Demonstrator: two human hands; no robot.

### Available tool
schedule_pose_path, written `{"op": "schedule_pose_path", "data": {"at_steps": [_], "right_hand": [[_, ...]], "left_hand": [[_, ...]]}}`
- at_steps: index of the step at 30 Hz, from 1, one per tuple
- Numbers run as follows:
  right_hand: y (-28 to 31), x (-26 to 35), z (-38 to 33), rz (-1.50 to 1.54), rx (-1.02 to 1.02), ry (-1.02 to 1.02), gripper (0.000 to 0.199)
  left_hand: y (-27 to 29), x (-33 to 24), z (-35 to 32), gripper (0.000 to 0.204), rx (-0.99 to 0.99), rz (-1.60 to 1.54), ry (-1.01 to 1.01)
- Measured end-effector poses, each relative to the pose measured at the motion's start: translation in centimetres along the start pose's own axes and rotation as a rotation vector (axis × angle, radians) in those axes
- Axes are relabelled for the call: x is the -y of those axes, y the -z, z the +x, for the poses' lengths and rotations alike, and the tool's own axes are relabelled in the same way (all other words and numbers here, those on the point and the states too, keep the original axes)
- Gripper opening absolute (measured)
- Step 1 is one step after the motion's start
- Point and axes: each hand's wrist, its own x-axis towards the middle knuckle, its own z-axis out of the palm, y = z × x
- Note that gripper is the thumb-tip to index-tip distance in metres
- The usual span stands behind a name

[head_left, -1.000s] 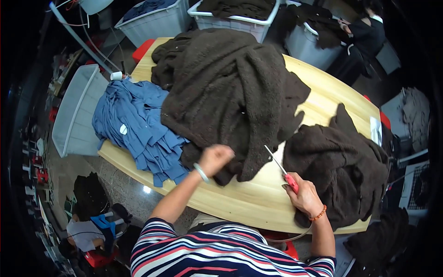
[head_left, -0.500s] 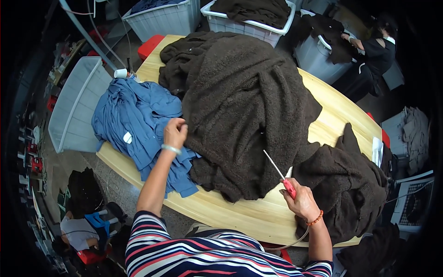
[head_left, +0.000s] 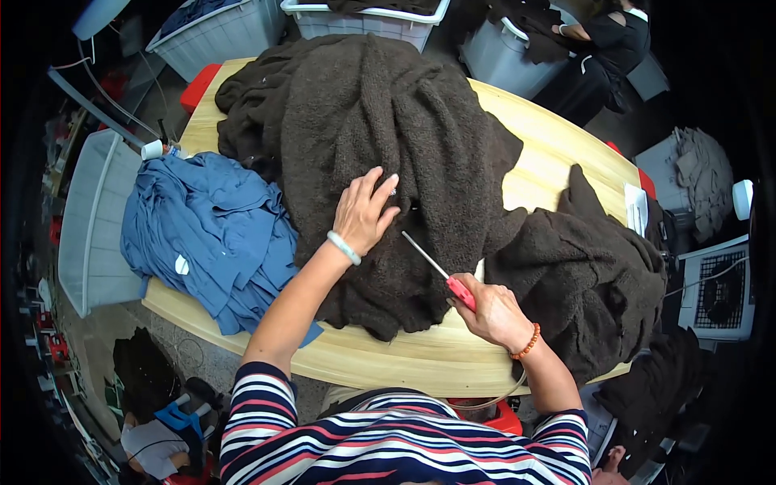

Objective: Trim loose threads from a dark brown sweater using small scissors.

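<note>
A large heap of dark brown fleecy cloth [head_left: 453, 153] covers the middle of the table. My left hand [head_left: 364, 212] lies over it, fingers apart, with a small shiny speck by the fingertips. In my right hand [head_left: 495, 314] is a pink-red-handled tool [head_left: 461, 289] with a long thin metal rod, similar to a screwdriver. Its tip points up and left, close to the cloth and just right of my left hand. A thin cord or hose [head_left: 505, 394] runs below my right wrist; where it joins is hidden. Blue garments [head_left: 210, 234] are piled left of the brown heap.
Another brown cloth pile [head_left: 578, 283] lies on the right of the wooden table [head_left: 537, 174]. Grey bins [head_left: 97, 226] stand at the left and along the far side. One person [head_left: 602, 61] works at the far right, another [head_left: 153, 444] sits lower left. A white cup [head_left: 152, 149] stands behind the blue pile.
My left hand has moved right, from the edge of the blue garments onto the brown cloth, and its fingers have spread. The tool stays in my right hand. The whole view has shifted somewhat.
</note>
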Motion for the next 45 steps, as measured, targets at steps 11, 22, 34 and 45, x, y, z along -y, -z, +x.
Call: {"op": "schedule_pose_path", "data": {"at_steps": [11, 22, 34, 45], "right_hand": [[-1.5, 0.2, 1.6, -0.157, 0.155, 0.054, 0.029], [-3.0, -1.2, 0.0, -0.142, 0.233, 0.047, 0.030], [-0.7, 1.1, 2.7, -0.155, -0.068, -0.030, 0.026], [-4.4, 0.3, 0.5, -0.138, 0.204, 0.062, 0.028]], "left_hand": [[-5.1, 2.1, -4.0, 0.015, -0.030, -0.412, 0.335], [-1.3, -1.6, -13.3, 0.044, 0.458, -0.092, 0.105], [-5.1, 3.2, -3.9, 0.028, 0.033, -0.242, 0.208], [-0.2, -1.2, -13.2, 0.055, 0.371, 0.069, 0.101]]}}
